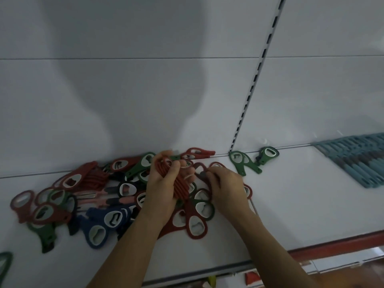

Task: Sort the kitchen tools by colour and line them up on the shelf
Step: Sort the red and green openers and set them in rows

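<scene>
Bottle openers lie in a mixed red, green and blue pile on the left half of the shelf, from back edge to near the front edge.

Step in hand, as I read it: collecting the reds.
- Your left hand is closed round a red stack, held above the pile's right side.
- Your right hand has its fingers curled down at a loose red opener. Blur hides whether it's actually gripped.

Next move, probably: get that one onto the stack, aligned, without spilling the rest.

Room:
- Green pair sits at the back edge, just right of the slotted upright.
- Teal row is at the far right.
- Bare shelf lies between them and forward to the red front lip. Line up there.
- Watch the front edge, as the left-side openers sit near it.
</scene>
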